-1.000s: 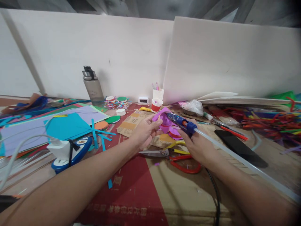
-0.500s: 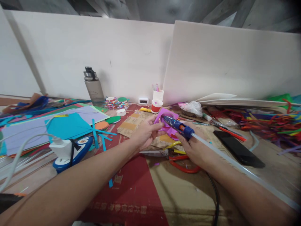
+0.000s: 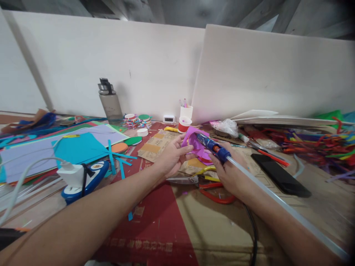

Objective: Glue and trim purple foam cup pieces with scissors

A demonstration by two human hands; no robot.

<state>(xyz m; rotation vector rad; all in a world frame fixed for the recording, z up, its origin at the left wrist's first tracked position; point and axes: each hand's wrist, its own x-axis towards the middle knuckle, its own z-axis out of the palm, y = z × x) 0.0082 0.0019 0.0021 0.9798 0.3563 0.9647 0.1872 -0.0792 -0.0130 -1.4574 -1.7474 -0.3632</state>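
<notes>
Between finger and thumb, my left hand holds up a piece of purple paper. My right hand is wrapped round a blue hot glue gun, its front end over the purple paper. A long translucent glue stick runs out of the gun's back, above my right forearm. The gun's handle is hidden behind my fingers. More purple paper with a round red part shows just under the gun. Below my hands lie scissors with red handles and a pair with yellow handles.
On the left are blue paper, a power strip and a water bottle. A paper cup and a small clock stand at the back. To the right lie a black phone and colourful strips. A black cord hangs near my right wrist.
The glue gun and my right hand have shifted slightly right, so the gun's front end covers less of the purple paper. My left hand keeps its hold, almost unmoved.
</notes>
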